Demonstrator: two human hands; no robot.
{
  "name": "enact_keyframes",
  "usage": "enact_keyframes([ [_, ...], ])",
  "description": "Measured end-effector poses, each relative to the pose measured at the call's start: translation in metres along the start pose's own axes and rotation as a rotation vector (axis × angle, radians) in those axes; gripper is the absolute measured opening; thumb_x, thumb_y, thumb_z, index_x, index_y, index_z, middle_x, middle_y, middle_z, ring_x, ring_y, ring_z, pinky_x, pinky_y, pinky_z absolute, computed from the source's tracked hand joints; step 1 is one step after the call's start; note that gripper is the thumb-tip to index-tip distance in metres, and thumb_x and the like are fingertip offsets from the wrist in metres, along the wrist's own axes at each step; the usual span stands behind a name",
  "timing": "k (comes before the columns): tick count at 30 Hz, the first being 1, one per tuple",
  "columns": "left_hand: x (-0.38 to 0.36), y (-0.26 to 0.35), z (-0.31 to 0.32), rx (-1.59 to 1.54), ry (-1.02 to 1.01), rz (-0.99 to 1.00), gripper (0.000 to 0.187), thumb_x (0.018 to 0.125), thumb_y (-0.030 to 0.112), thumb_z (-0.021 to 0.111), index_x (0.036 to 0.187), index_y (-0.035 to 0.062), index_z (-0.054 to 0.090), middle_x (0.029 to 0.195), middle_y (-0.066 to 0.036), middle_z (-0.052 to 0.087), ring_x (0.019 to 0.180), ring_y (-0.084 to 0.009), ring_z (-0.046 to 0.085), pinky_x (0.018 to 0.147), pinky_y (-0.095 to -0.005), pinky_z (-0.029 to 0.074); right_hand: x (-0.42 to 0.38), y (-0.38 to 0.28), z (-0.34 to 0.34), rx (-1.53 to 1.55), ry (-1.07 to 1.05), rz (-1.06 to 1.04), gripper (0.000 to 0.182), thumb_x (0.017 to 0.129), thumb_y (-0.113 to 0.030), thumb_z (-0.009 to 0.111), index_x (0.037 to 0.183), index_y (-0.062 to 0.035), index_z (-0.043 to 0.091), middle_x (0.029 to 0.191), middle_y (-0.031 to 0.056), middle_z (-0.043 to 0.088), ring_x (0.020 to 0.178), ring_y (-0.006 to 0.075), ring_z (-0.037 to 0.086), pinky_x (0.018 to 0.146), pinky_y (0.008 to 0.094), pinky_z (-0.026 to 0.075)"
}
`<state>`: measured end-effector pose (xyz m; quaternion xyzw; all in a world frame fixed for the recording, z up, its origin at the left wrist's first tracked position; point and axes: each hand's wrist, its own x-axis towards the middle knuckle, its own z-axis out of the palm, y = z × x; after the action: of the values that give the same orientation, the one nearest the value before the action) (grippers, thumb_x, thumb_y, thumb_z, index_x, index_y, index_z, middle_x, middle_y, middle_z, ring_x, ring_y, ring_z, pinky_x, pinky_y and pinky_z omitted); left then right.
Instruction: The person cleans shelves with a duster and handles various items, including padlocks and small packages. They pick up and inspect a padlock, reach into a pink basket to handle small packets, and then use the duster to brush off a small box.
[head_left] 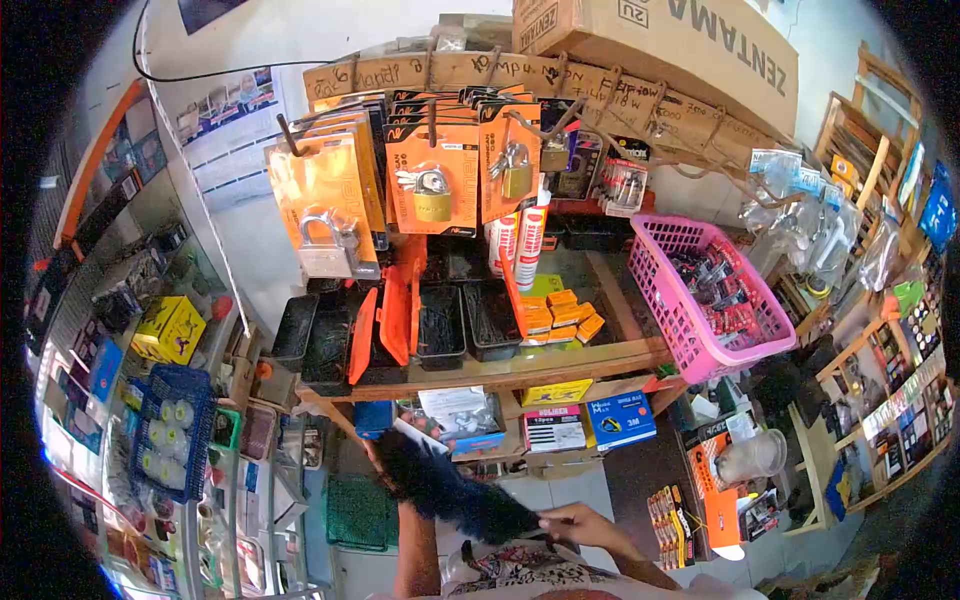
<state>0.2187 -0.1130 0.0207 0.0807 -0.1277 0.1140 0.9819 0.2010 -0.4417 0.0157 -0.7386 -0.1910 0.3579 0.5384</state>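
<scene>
A black fluffy duster (450, 490) slants across the lower middle, below the wooden shelf edge. Its right end is pinched between the fingers and thumb of my right hand (575, 524). On the other side, my left forearm rises to the duster, and my left hand (372, 458) is mostly hidden behind it, its fingers not clear. Just above the duster are a small blue box (373, 418) and an open blue box (480, 441) of packets. A pink-and-white box (554, 430) and a blue-and-yellow box (622, 420) stand to the right of these.
Carded padlocks (432, 190) hang above black trays (442, 325) with orange lids. Small orange boxes (562, 318) and a pink basket (690, 345) of packets sit to their right. Glass shelving with a blue basket (172, 490) stands at left. A large carton (660, 50) is on top.
</scene>
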Motion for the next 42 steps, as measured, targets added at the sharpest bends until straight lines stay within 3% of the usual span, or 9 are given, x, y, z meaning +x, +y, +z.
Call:
enact_keyframes([
  [4,-0.002,0.000,-0.004,0.312,0.525,0.400,0.083,0.089,0.077,0.037,0.137,0.0104,0.050,0.125,-0.015,0.060,0.111,-0.0352,0.058,0.093,-0.0628,0.045,0.009,-0.009,0.005,-0.073,0.008,-0.098,0.034,0.097,-0.017,0.064,0.129,-0.0062,0.063,0.096,0.0064,0.072,0.080,0.0081,0.059,0.074,0.0258,0.050],
  [7,-0.023,0.010,0.010,0.060,0.162,0.215,0.074,0.094,0.069,0.038,0.133,0.0076,0.053,0.119,-0.012,0.063,0.104,-0.0296,0.060,0.090,-0.0512,0.049,0.014,0.007,0.004,-0.168,-0.024,-0.173,0.036,0.098,-0.018,0.064,0.129,-0.0021,0.062,0.092,0.0025,0.069,0.077,0.0071,0.057,0.071,0.0250,0.049],
  [13,-0.034,0.029,0.008,0.117,0.213,0.283,0.079,0.093,0.070,0.035,0.138,0.0067,0.051,0.121,-0.014,0.062,0.108,-0.0324,0.059,0.101,-0.0449,0.046,0.024,0.019,0.004,-0.128,-0.220,-0.287,0.036,0.097,-0.018,0.064,0.130,-0.0027,0.061,0.083,-0.0017,0.062,0.073,0.0052,0.051,0.066,0.0236,0.047],
  [16,-0.034,0.031,0.027,0.022,0.542,0.356,0.082,0.092,0.071,0.037,0.137,0.0040,0.051,0.128,-0.016,0.060,0.114,-0.0369,0.058,0.103,-0.0528,0.043,0.017,-0.030,0.018,-0.140,0.098,-0.119,0.021,0.098,-0.020,0.062,0.103,-0.0007,0.068,0.069,-0.0041,0.054,0.063,0.0045,0.048,0.058,0.0223,0.041],
  [20,-0.047,0.035,0.004,0.034,0.033,0.226,0.077,0.093,0.068,0.039,0.136,0.0058,0.051,0.131,-0.017,0.059,0.120,-0.0359,0.055,0.108,-0.0531,0.038,0.015,-0.034,0.005,-0.170,-0.209,-0.064,0.022,0.099,-0.020,0.060,0.088,-0.0008,0.065,0.064,-0.0044,0.051,0.059,0.0031,0.045,0.052,0.0219,0.036],
  [23,-0.044,0.031,0.031,-0.158,0.391,0.347,0.081,0.093,0.070,0.037,0.139,0.0042,0.046,0.129,-0.022,0.059,0.113,-0.0414,0.059,0.105,-0.0606,0.040,0.019,-0.035,0.008,-0.138,0.014,-0.091,0.027,0.099,-0.021,0.060,0.081,-0.0014,0.063,0.062,-0.0037,0.051,0.058,0.0036,0.044,0.051,0.0228,0.035],
  [27,-0.048,0.036,0.009,0.019,-0.078,0.232,0.081,0.092,0.070,0.038,0.141,0.0052,0.046,0.139,-0.019,0.053,0.129,-0.0369,0.050,0.111,-0.0550,0.034,0.019,-0.037,-0.001,-0.184,-0.266,-0.107,0.023,0.099,-0.020,0.060,0.087,-0.0008,0.065,0.063,-0.0060,0.051,0.057,0.0028,0.043,0.051,0.0221,0.034],
  [31,-0.046,0.026,0.043,-0.133,0.383,0.352,0.085,0.092,0.072,0.034,0.143,0.0035,0.041,0.135,-0.024,0.055,0.121,-0.0402,0.056,0.106,-0.0608,0.039,0.015,-0.032,0.010,-0.111,-0.135,-0.023,0.020,0.099,-0.018,0.059,0.101,0.0003,0.067,0.067,-0.0048,0.054,0.060,0.0038,0.046,0.054,0.0230,0.037],
  [42,-0.063,0.030,-0.001,0.003,0.004,0.283,0.082,0.093,0.070,0.035,0.141,0.0046,0.044,0.131,-0.021,0.057,0.120,-0.0382,0.057,0.095,-0.0576,0.048,0.022,-0.032,0.019,-0.088,-0.174,-0.077,0.034,0.100,-0.017,0.058,0.132,-0.0058,0.061,0.069,-0.0037,0.054,0.059,0.0034,0.046,0.053,0.0214,0.038],
])
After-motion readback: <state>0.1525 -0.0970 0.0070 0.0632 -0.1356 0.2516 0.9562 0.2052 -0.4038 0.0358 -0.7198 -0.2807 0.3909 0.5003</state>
